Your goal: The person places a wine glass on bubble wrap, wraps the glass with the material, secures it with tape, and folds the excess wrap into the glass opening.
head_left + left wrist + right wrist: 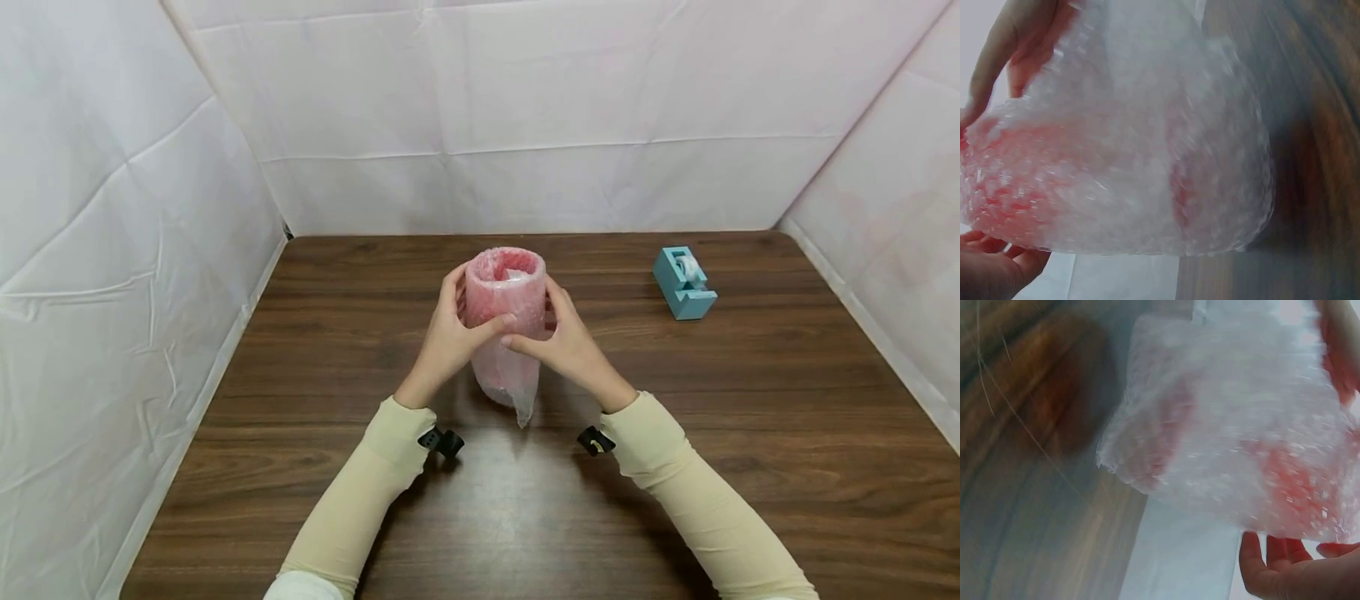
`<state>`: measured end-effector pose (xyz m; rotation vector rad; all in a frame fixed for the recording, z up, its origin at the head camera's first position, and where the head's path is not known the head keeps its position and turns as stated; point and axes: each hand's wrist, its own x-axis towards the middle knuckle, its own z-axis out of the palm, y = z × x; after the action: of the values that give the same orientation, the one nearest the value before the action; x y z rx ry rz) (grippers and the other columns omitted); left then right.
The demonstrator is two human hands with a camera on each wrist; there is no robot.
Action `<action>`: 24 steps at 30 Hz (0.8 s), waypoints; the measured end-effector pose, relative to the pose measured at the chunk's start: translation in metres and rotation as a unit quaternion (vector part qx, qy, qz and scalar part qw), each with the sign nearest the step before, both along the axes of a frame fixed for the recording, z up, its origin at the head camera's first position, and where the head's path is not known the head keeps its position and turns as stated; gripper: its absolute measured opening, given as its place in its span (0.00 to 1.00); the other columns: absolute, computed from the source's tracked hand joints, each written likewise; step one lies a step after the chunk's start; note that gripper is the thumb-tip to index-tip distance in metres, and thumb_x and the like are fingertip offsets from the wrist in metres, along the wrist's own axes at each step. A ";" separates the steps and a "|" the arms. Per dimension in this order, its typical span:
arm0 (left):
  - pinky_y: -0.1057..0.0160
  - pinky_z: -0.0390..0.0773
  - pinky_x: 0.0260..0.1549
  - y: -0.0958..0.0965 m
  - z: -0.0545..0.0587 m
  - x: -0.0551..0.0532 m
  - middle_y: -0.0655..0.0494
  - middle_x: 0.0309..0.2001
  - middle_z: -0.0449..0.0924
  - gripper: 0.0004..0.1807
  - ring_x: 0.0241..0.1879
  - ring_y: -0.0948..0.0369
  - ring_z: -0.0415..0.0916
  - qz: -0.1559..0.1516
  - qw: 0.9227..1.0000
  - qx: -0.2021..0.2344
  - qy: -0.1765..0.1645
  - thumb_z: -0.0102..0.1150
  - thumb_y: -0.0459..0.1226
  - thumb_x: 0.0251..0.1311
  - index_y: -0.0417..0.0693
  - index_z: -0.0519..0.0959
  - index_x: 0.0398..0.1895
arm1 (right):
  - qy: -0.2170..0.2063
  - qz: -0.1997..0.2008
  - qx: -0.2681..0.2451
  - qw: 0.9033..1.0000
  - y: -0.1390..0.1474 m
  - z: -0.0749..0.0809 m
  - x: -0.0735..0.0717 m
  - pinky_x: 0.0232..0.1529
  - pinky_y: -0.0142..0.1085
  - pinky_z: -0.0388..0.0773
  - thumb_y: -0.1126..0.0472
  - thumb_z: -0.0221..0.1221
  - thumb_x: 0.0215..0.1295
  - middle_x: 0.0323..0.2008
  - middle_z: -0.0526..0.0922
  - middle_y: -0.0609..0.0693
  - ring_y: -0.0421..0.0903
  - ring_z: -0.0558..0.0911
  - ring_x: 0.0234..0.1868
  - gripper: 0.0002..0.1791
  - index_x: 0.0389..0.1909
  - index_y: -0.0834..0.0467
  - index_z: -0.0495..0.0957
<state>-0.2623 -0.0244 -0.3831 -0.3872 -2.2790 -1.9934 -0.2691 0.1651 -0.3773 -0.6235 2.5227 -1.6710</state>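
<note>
A cylinder of bubble wrap (506,304) with something red or pink inside stands nearly upright between both hands in the head view. Its top is hollow, and a clear loose corner of the wrap (523,408) hangs at the bottom. My left hand (452,329) grips its left side and my right hand (564,337) its right, thumbs across the front, their tips almost meeting. Both wrist views show the wrap up close, with fingers around the upper part. The wrapped thing's exact kind is hidden. I cannot tell whether its base touches the table.
A light blue tape dispenser (684,283) with a roll of clear tape sits at the back right of the dark wood table (337,333). White cloth walls (465,117) enclose the back and both sides.
</note>
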 end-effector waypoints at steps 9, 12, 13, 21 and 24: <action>0.50 0.70 0.61 0.006 -0.001 -0.025 0.50 0.64 0.61 0.47 0.63 0.55 0.63 0.000 0.998 -0.046 0.037 0.72 0.40 0.51 0.53 0.54 0.71 | 0.060 -0.028 0.020 0.998 0.006 -0.005 -0.026 0.54 0.54 0.71 0.62 0.70 0.53 0.58 0.68 0.59 0.54 0.69 0.55 0.50 0.74 0.53 0.52; 0.51 0.70 0.59 0.009 -0.003 -0.037 0.47 0.62 0.59 0.47 0.61 0.54 0.61 0.019 0.995 -0.079 0.056 0.72 0.40 0.51 0.53 0.54 0.72 | 0.076 -0.042 0.014 0.996 0.005 -0.009 -0.038 0.54 0.52 0.72 0.64 0.70 0.53 0.58 0.69 0.60 0.54 0.70 0.55 0.49 0.73 0.55 0.52; 0.51 0.70 0.59 0.009 -0.003 -0.041 0.46 0.61 0.58 0.48 0.61 0.54 0.61 0.026 0.994 -0.088 0.062 0.72 0.40 0.51 0.53 0.54 0.73 | 0.081 -0.046 0.010 0.996 0.005 -0.010 -0.042 0.53 0.52 0.73 0.64 0.69 0.53 0.59 0.69 0.60 0.54 0.71 0.55 0.49 0.73 0.56 0.52; 0.51 0.69 0.62 0.011 -0.004 -0.069 0.44 0.63 0.60 0.48 0.62 0.52 0.62 0.039 0.992 -0.104 0.059 0.68 0.41 0.55 0.51 0.52 0.75 | 0.084 -0.087 0.002 0.993 -0.003 -0.011 -0.070 0.53 0.54 0.73 0.63 0.70 0.52 0.63 0.66 0.61 0.56 0.68 0.59 0.50 0.73 0.56 0.53; 0.52 0.67 0.64 0.013 -0.007 -0.078 0.44 0.64 0.61 0.46 0.64 0.52 0.62 0.041 0.992 -0.104 0.053 0.67 0.42 0.56 0.49 0.52 0.74 | 0.087 -0.099 0.014 0.991 -0.004 -0.014 -0.079 0.54 0.53 0.73 0.63 0.70 0.52 0.62 0.67 0.63 0.58 0.67 0.59 0.49 0.73 0.58 0.53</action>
<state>-0.3400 -0.0112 -0.3903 -0.3982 -2.4007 -1.6613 -0.3479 0.1606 -0.3918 -0.5537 2.8101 -1.7057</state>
